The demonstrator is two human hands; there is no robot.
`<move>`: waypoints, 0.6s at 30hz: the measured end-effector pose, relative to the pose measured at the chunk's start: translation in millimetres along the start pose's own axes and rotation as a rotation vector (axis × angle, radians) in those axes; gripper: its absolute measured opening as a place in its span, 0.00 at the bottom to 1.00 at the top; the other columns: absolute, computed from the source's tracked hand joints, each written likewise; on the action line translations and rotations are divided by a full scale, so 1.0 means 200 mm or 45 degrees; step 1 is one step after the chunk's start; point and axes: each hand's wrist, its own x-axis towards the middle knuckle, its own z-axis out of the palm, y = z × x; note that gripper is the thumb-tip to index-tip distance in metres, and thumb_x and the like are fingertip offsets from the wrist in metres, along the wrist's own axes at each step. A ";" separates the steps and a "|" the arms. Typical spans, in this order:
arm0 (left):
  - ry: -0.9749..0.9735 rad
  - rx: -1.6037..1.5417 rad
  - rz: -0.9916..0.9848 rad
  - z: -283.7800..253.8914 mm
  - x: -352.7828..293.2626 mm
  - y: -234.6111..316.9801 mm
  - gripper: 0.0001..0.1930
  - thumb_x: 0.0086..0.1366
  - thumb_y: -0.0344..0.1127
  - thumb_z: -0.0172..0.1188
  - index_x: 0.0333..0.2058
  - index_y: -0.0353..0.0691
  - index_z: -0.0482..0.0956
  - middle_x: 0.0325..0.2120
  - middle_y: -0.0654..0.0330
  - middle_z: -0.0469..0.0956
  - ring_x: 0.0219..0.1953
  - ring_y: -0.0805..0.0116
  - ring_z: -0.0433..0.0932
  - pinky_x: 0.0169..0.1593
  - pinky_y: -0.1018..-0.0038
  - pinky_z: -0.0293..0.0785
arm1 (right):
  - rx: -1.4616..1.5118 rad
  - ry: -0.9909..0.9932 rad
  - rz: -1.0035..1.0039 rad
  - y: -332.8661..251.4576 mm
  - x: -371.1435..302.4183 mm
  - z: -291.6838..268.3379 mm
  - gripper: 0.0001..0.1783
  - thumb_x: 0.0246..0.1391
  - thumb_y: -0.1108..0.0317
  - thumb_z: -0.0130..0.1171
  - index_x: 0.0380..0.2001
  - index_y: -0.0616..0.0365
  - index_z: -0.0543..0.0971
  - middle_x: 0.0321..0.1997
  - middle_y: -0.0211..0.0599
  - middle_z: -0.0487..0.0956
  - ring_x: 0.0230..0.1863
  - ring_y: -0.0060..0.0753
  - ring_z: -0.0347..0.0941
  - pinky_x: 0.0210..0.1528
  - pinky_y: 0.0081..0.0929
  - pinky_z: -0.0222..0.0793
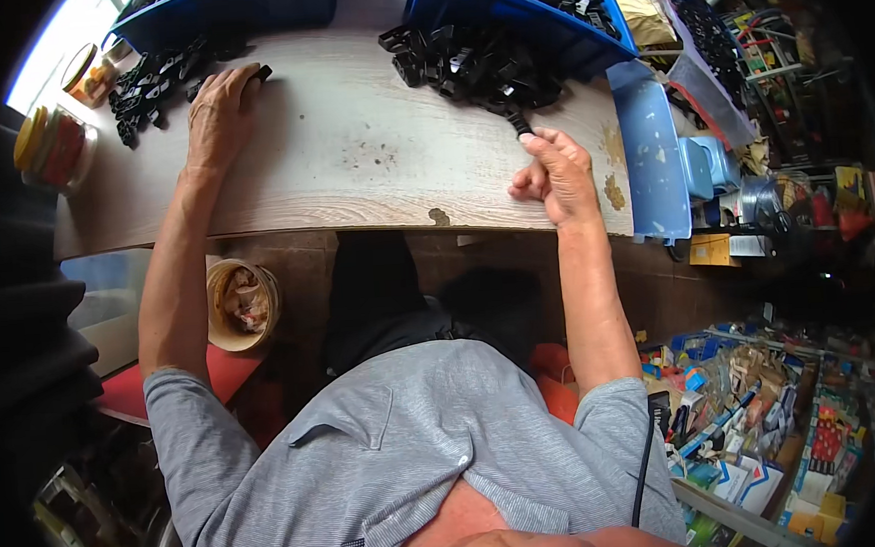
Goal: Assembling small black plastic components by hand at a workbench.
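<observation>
My left hand [215, 115] rests at the far left of the table, its fingers curled over a small black plastic piece [263, 74] whose end sticks out beyond the fingertips. Beside it spreads a loose pile of black plastic pieces [151, 85], some with shiny metal-looking parts. On the right, my right hand [559, 171] has its thumb and forefinger closed on another black plastic piece [518, 122], at the near edge of a larger heap of black pieces [480, 65]. The pieces' exact kind is too small to tell.
Blue bins [231, 10] [584, 49] stand at the table's back. Yellow-lidded jars [54, 147] sit at the left edge. A light blue plastic panel [650, 150] borders the right side. Below the left edge is a bucket [218, 322]; packaged goods [747, 415] crowd the lower right.
</observation>
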 end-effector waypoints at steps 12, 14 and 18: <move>-0.055 -0.059 -0.163 0.00 0.00 0.10 0.13 0.68 0.39 0.61 0.47 0.42 0.84 0.41 0.55 0.84 0.45 0.51 0.81 0.52 0.62 0.76 | -0.106 0.305 -0.151 -0.08 0.05 -0.13 0.22 0.54 0.67 0.71 0.51 0.60 0.78 0.13 0.26 0.70 0.15 0.25 0.73 0.25 0.34 0.83; -0.074 -0.018 -0.044 -0.01 -0.02 0.13 0.13 0.68 0.37 0.61 0.48 0.42 0.84 0.41 0.55 0.84 0.46 0.52 0.81 0.53 0.62 0.76 | -0.199 0.231 -0.126 -0.09 0.06 0.00 0.24 0.53 0.68 0.72 0.52 0.59 0.79 0.13 0.25 0.70 0.14 0.23 0.72 0.23 0.30 0.82; -0.147 -0.012 -0.012 -0.02 -0.05 0.24 0.15 0.66 0.29 0.60 0.51 0.41 0.81 0.44 0.55 0.84 0.48 0.52 0.80 0.54 0.62 0.76 | -0.482 0.103 -0.106 -0.10 0.12 0.16 0.28 0.51 0.69 0.73 0.57 0.57 0.79 0.15 0.25 0.71 0.13 0.18 0.70 0.18 0.23 0.78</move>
